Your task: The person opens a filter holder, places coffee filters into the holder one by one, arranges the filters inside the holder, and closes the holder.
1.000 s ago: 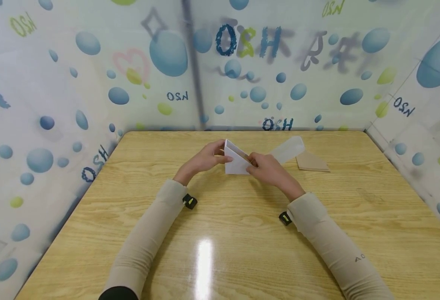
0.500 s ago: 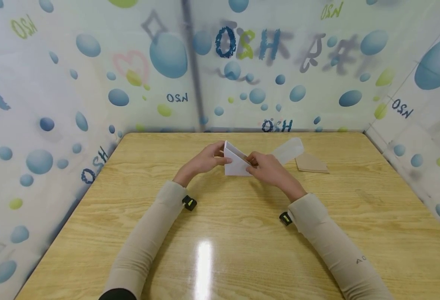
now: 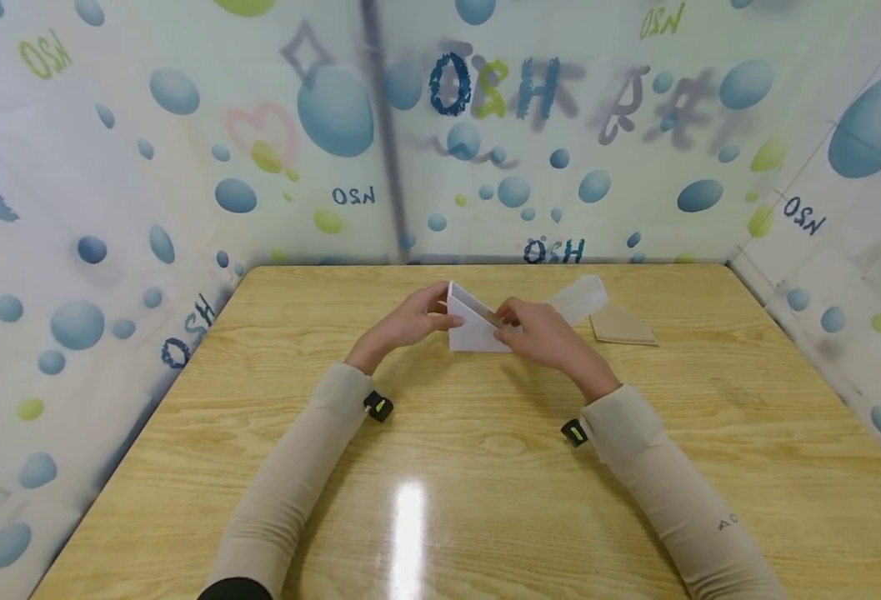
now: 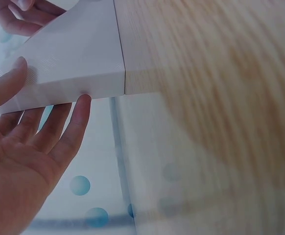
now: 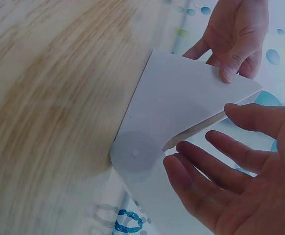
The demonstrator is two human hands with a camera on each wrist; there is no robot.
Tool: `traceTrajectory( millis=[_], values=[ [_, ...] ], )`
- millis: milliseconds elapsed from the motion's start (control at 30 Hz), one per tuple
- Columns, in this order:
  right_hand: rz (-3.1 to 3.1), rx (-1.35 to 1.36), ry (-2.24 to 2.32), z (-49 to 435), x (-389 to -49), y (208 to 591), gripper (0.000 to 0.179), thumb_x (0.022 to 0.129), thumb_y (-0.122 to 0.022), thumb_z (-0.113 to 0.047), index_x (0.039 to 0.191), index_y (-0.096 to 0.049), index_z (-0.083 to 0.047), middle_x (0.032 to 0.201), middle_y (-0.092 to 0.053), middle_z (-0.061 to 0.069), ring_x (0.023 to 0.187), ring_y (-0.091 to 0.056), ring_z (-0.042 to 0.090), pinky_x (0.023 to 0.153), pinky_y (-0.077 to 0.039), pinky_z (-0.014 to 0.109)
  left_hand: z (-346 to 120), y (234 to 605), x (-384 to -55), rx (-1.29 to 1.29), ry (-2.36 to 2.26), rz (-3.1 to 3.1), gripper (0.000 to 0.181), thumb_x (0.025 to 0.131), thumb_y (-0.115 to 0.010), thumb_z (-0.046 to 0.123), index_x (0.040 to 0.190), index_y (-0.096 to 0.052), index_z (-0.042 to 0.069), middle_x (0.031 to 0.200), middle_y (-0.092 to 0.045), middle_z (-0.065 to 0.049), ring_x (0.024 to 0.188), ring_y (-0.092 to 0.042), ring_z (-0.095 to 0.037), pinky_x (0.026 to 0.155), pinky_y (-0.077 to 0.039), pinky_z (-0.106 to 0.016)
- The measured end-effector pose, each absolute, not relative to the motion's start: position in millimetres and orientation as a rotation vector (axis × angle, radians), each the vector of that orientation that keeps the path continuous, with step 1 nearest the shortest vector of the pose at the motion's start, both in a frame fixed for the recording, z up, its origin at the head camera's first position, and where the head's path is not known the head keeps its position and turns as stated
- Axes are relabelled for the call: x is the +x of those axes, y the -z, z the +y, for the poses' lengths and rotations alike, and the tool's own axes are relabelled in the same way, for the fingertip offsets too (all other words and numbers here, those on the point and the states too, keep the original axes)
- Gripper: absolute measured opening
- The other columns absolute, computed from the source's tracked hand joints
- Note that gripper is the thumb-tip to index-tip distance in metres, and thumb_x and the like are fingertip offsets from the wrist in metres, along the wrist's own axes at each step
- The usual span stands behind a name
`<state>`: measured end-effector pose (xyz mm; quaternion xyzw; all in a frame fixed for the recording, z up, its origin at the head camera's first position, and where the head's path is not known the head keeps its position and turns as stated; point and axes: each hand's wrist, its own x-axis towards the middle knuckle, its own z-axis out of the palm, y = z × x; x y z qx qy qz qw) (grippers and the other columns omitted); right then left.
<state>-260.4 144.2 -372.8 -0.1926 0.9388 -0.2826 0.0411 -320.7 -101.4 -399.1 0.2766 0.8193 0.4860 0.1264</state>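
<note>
A flat white case (image 3: pixel 478 333) with a slanted slot along its top stands on edge on the wooden table (image 3: pixel 470 467). Its translucent swing-out cover (image 3: pixel 578 300) juts to the right from a rounded pivot corner (image 5: pixel 135 152). My left hand (image 3: pixel 410 317) grips the far-left corner, thumb on the near face and fingers behind and along the edge. Beside the slot's lower end is my right hand (image 3: pixel 538 329), fingers loosely bent and spread. In the right wrist view its fingertips (image 5: pixel 181 147) lie at the slot, where a thin tan strip (image 5: pixel 194 133) shows inside.
A folded piece of brown card (image 3: pixel 623 325) lies on the table right of the cover. Behind the table hangs a patterned wall (image 3: pixel 515 150) with blue spots and lettering. Small black devices (image 3: pixel 575 432) are strapped at both wrists.
My right hand has shifted slightly right along the slot, and its thumb has drawn back from the near face. The left hand and the case stay nearly still.
</note>
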Motion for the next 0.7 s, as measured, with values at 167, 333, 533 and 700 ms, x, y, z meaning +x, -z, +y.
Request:
traceTrajectory(
  millis=[167,333,533,700],
  values=[
    [2.883,-0.592,0.858,147.1,-258.7,366.9,0.036,0.103,-0.062,-0.026,0.132,-0.061,-0.003,0.130,-0.069,0.019,0.117,-0.067,0.035,0.096,-0.057,0.051,-101.1,398.5,-321.2,0.812,-1.415,2.387,0.033,0.102,-0.065,0.010,0.132,-0.055,0.005,0.132,-0.064,-0.016,0.121,-0.066,-0.034,0.099,-0.059,-0.047],
    [2.914,-0.613,0.849,152.8,-258.4,361.3,0.040,0.103,-0.062,-0.025,0.135,-0.059,-0.001,0.133,-0.067,0.020,0.122,-0.065,0.037,0.102,-0.054,0.054,-100.8,398.2,-320.5,0.819,-1.413,2.391,0.034,0.101,-0.066,0.010,0.133,-0.055,0.004,0.133,-0.064,-0.017,0.122,-0.065,-0.035,0.099,-0.058,-0.047],
    [2.911,-0.668,0.907,161.7,-258.4,354.0,0.037,0.104,-0.061,-0.024,0.135,-0.059,-0.003,0.136,-0.065,0.020,0.124,-0.064,0.037,0.103,-0.053,0.055,-100.8,399.1,-320.7,0.824,-1.410,2.397,0.034,0.101,-0.065,0.009,0.133,-0.055,0.005,0.133,-0.064,-0.017,0.123,-0.065,-0.035,0.098,-0.059,-0.048],
    [2.937,-0.684,0.954,169.3,-258.7,347.3,0.035,0.104,-0.061,-0.023,0.133,-0.060,-0.003,0.133,-0.067,0.019,0.122,-0.065,0.036,0.103,-0.053,0.055,-100.8,399.5,-320.6,0.828,-1.409,2.399,0.033,0.101,-0.065,0.009,0.132,-0.055,0.005,0.131,-0.064,-0.016,0.122,-0.065,-0.034,0.098,-0.059,-0.046]
  ],
)
